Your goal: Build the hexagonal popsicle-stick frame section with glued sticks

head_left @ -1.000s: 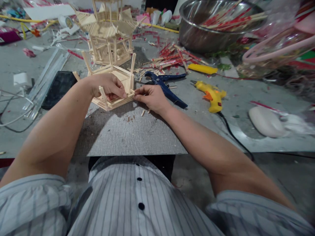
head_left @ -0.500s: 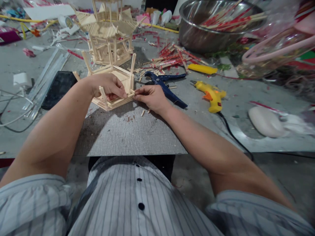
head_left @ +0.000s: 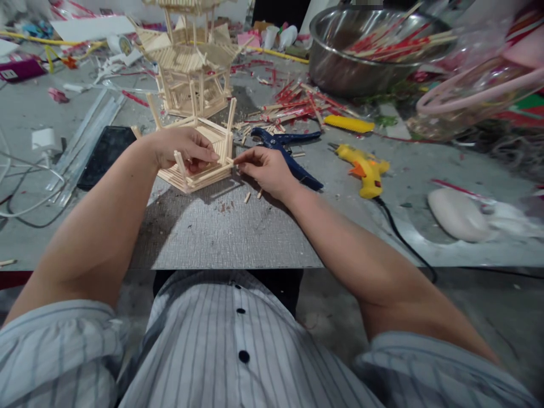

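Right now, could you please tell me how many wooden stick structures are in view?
2: a low frame at the left hand, and a taller tiered structure behind it, its top cut off.

A: Camera position?
B: Head-worn, one view, from above on the near side of the bench [head_left: 408, 175].
A: Facing?
B: Forward and down, across the bench top.
A: Range?
B: Close: left hand [head_left: 183, 149] and right hand [head_left: 268, 171] over the bench, striped shirt [head_left: 208, 345] below its near edge.
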Motion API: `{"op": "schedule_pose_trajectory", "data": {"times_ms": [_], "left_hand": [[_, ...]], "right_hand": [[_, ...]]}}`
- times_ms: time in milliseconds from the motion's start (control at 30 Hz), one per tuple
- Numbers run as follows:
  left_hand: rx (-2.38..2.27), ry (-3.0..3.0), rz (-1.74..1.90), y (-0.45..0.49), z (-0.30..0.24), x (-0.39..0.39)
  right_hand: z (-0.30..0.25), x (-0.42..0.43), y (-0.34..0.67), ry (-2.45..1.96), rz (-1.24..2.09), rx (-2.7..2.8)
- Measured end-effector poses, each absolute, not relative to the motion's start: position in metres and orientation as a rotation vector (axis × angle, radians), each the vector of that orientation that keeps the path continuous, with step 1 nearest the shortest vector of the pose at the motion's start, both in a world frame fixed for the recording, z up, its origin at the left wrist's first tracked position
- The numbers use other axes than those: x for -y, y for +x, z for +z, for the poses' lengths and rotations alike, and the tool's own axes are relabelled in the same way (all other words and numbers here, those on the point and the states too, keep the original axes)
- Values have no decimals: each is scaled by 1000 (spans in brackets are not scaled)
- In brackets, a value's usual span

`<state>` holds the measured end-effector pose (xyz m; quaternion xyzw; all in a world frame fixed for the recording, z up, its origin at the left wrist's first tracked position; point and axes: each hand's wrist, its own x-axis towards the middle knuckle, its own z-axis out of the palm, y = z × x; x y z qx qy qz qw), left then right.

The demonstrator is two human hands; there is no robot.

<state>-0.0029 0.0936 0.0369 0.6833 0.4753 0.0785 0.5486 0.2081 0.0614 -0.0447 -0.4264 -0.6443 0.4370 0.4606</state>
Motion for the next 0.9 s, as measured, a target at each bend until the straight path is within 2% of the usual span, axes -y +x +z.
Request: {"op": "schedule_pose_trajectory", "data": {"times_ms": [400,567,733,800,900], "left_hand": [[-1386,1632,602,-18,64,-78],[-1616,1492,963,-21,50,-50],[-1587,1393,1251,-20,31,-22],[-1608,1331,1282,-25,25,-15],[-1736,1455,1068,-36,16,-5]], "right_hand": [[-51,-65,204,-1069,1162,1550],[-53,-64,207,-1118,999,1675],[-46,-57,208,-1123,798,1886],[-45,-56,207,-1100,709,1971],[-47,-59,204,-1047,598,2061]]}}
